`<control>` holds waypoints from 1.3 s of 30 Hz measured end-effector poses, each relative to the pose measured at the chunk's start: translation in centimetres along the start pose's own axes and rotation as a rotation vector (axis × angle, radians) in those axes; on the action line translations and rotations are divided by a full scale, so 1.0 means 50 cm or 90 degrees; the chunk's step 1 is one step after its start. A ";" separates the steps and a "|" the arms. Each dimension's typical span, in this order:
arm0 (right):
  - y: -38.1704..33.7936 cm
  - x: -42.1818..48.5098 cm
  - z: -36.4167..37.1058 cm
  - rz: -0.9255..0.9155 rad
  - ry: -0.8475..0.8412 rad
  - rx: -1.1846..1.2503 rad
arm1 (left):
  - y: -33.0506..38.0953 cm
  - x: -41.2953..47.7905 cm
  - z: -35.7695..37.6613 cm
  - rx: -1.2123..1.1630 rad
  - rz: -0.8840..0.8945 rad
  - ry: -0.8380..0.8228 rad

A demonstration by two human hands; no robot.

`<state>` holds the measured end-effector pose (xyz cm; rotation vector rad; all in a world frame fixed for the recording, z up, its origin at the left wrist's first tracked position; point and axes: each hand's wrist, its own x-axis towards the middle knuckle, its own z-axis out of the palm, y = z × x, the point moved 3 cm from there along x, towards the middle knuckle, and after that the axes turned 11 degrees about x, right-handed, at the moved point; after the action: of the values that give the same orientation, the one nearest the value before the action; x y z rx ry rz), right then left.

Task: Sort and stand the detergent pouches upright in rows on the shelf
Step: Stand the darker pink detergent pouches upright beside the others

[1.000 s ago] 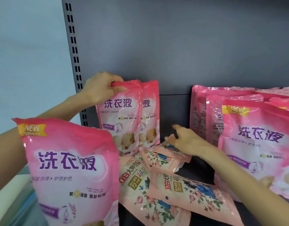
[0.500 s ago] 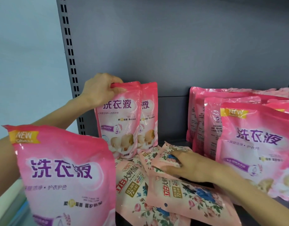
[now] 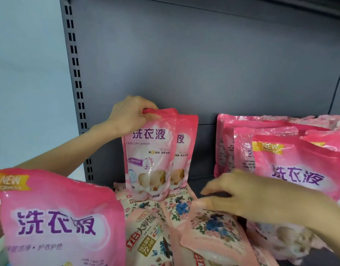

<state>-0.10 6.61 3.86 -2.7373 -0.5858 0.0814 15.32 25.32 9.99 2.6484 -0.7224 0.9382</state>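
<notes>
An upright pink pouch (image 3: 150, 156) stands at the back left of the shelf (image 3: 203, 184), its top edge clenched in the left hand (image 3: 129, 116). A second pink pouch (image 3: 181, 156) stands just behind it, touching. Below them floral pouches (image 3: 146, 227) lie flat in a pile. The right hand (image 3: 248, 196) curls its fingers over the top of one tilted floral pouch (image 3: 213, 233), grasping it. A row of pink pouches (image 3: 292, 169) stands at the right, and a large pink pouch (image 3: 59, 217) fills the near left.
</notes>
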 end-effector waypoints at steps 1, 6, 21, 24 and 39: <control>-0.005 0.009 -0.023 0.004 0.049 -0.010 | 0.003 0.004 0.002 -0.001 0.006 -0.002; -0.018 0.079 -0.178 0.001 0.305 -0.155 | 0.007 0.017 0.009 -0.013 0.026 0.005; 0.058 0.251 -0.197 0.047 0.178 0.003 | 0.031 0.049 0.041 -0.101 0.066 0.006; 0.070 0.250 -0.198 0.056 0.189 0.042 | 0.035 0.048 0.049 -0.114 0.069 0.008; 0.144 0.194 -0.219 0.209 0.203 0.115 | 0.023 0.055 0.051 -0.110 0.026 0.052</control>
<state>12.91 0.94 11.85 -2.5684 -0.0367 -0.2099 17.90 22.37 9.90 2.4406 -0.8028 0.9428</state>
